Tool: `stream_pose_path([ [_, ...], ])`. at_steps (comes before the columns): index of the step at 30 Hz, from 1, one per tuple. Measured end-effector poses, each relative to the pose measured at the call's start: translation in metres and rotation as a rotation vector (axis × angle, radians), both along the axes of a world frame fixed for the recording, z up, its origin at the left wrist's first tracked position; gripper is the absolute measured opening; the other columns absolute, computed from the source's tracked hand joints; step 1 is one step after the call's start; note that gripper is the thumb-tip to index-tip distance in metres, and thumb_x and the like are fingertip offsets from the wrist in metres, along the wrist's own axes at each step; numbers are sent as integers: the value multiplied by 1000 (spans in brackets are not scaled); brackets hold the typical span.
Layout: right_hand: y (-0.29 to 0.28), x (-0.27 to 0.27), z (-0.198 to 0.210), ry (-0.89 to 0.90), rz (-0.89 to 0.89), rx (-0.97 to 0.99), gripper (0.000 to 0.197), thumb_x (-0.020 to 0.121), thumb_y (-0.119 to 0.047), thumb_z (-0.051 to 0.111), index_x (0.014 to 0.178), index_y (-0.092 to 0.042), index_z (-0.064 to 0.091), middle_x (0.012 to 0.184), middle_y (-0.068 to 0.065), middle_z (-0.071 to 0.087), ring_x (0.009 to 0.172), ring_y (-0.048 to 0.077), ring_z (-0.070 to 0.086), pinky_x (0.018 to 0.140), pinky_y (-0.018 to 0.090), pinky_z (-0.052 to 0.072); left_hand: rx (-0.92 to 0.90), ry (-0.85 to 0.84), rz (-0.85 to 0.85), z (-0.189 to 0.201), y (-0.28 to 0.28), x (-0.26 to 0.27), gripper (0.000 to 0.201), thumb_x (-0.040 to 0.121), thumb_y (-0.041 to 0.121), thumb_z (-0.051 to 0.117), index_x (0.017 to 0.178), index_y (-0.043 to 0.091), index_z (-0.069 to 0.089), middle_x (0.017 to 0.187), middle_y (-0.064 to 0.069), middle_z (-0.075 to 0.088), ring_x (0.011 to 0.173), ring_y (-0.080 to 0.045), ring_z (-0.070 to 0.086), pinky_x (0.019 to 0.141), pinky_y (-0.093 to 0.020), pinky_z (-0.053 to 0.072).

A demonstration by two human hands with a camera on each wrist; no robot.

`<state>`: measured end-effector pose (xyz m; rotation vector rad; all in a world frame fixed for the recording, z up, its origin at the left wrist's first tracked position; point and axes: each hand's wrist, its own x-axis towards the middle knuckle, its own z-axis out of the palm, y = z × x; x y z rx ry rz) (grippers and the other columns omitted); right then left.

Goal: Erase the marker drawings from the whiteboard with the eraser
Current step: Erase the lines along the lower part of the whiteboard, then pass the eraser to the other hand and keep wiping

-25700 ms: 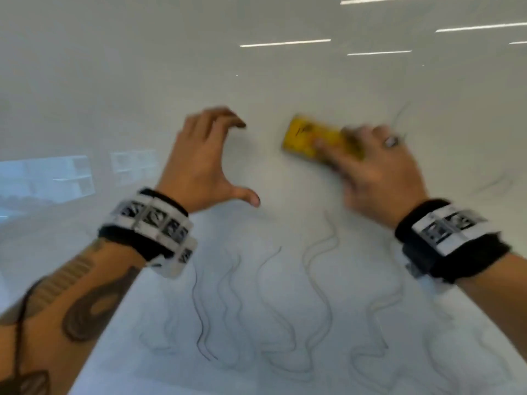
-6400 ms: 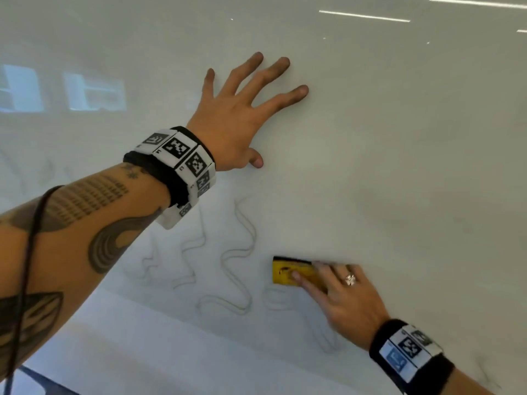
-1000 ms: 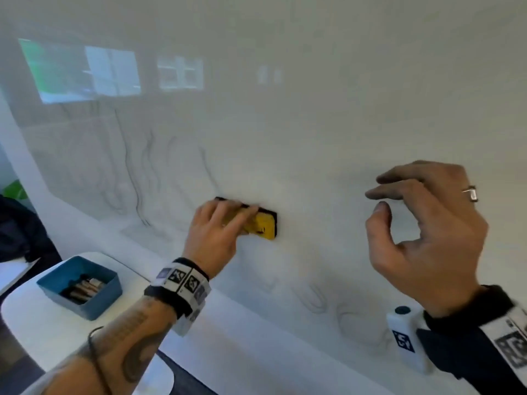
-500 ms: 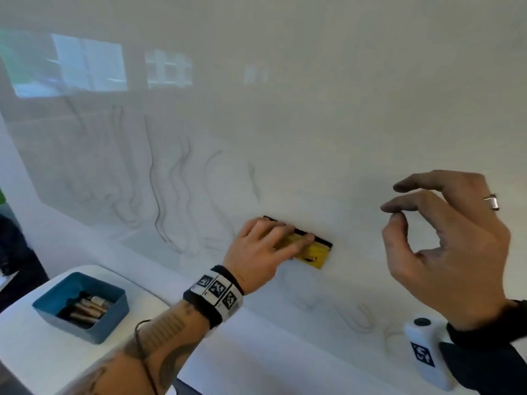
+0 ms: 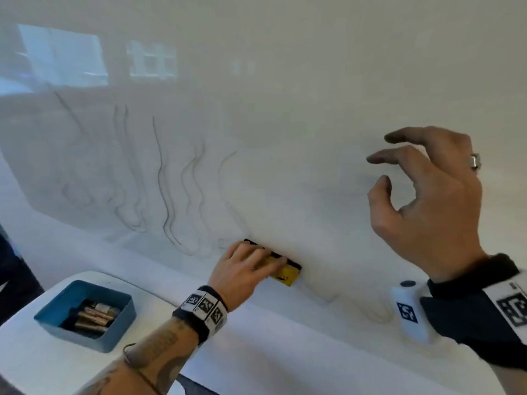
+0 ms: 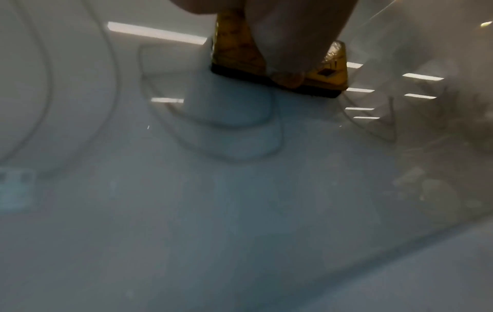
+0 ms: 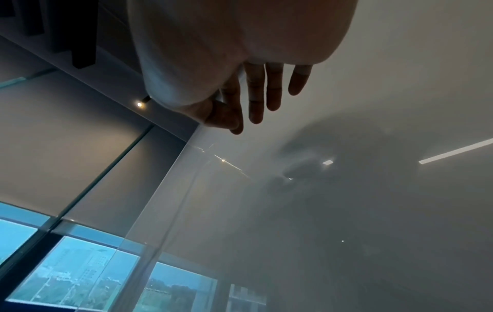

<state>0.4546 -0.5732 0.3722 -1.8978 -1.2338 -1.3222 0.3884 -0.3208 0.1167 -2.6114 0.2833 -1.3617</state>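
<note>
My left hand [image 5: 256, 260] grips the yellow eraser [image 5: 285, 273] and presses its black felt flat on the whiteboard [image 5: 299, 109], close to the board's lower edge. The left wrist view shows the eraser [image 6: 280, 69] held from above, with curved marker lines [image 6: 234, 126] just beyond it. Dark wavy marker lines [image 5: 165, 181] run down the board left of the eraser, and faint loops [image 5: 373, 312] lie to its lower right. My right hand [image 5: 377, 171] hovers in front of the board at the right, fingers loosely curled and holding nothing. Its fingers [image 7: 266, 90] also show in the right wrist view.
A blue tray [image 5: 114, 334] holding several markers sits on a white round table [image 5: 34, 363] at the lower left, below the board. The board's side edge [image 7: 170, 190] and windows appear in the right wrist view.
My left hand has slid the eraser down and to the right, away from the wavy lines and to the board's lower edge. The right hand stays lifted and empty.
</note>
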Motion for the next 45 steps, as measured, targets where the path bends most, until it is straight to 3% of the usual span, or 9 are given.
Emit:
stream_pose_path([
  [9, -9, 28, 35, 50, -96, 160, 32, 91, -14, 51, 118, -13, 69, 141, 11, 55, 136, 36, 49, 107, 57, 42, -384, -432, -47, 191, -16, 33, 48, 94, 12, 71, 139, 24, 63, 116, -9, 64, 100, -36, 57, 92, -49, 48],
  [15, -10, 10, 26, -60, -77, 98, 25, 89, -7, 58, 109, -6, 73, 133, 19, 59, 126, 46, 52, 96, 61, 45, -15, -165, -155, 77, -50, 25, 50, 97, 11, 64, 143, 28, 62, 122, 2, 63, 113, -24, 58, 102, -43, 49],
  [17, -23, 10, 24, -49, -106, 77, 25, 91, -10, 56, 109, -8, 74, 135, 16, 58, 127, 46, 52, 97, 62, 45, -16, -204, -163, 99, -40, 28, 47, 97, 14, 68, 141, 27, 65, 120, 2, 67, 111, -24, 58, 98, -43, 51],
  [22, -61, 36, 24, 73, -182, 175, 28, 96, -23, 49, 116, -22, 70, 142, 3, 55, 136, 32, 48, 106, 55, 41, -396, -537, -89, 230, -26, 46, 44, 97, 13, 68, 141, 16, 64, 118, -12, 62, 105, -26, 44, 96, -48, 48],
  [24, -71, 41, 21, 99, -173, 223, 28, 97, -22, 50, 115, -21, 70, 140, 3, 56, 135, 30, 49, 107, 49, 43, -405, -538, -88, 226, -40, 50, 45, 98, 12, 67, 142, 16, 63, 117, -13, 64, 106, -28, 46, 97, -48, 47],
  [29, -68, 24, -6, 39, -103, 195, 19, 87, -3, 59, 100, -1, 73, 116, 19, 66, 112, 35, 62, 97, 25, 42, -143, -308, -119, 126, -92, 50, 44, 98, 16, 69, 140, 27, 65, 125, 3, 54, 112, -26, 55, 99, -46, 49],
  [35, -48, 10, -84, -30, -70, -335, 26, 85, -4, 65, 109, -3, 74, 138, 18, 62, 127, 38, 59, 109, 44, 45, -107, -235, -256, 135, -97, 45, 43, 97, 17, 74, 138, 5, 65, 123, -10, 70, 111, -30, 63, 101, -48, 51],
  [41, -65, 21, -85, -72, -62, -158, 25, 85, -1, 74, 110, 1, 73, 126, 19, 69, 105, 38, 69, 91, 44, 54, -111, -191, -418, 160, -134, 40, 55, 99, 21, 71, 144, 6, 42, 129, -15, 69, 120, -29, 63, 114, -43, 45],
  [45, -111, 21, -70, -116, -167, 156, 25, 83, -14, 82, 103, 0, 77, 116, 23, 71, 99, 38, 68, 85, 51, 53, -107, -196, -357, 207, -124, 29, 71, 95, 49, 69, 148, 16, 38, 146, -9, 56, 136, -27, 50, 123, -47, 28],
])
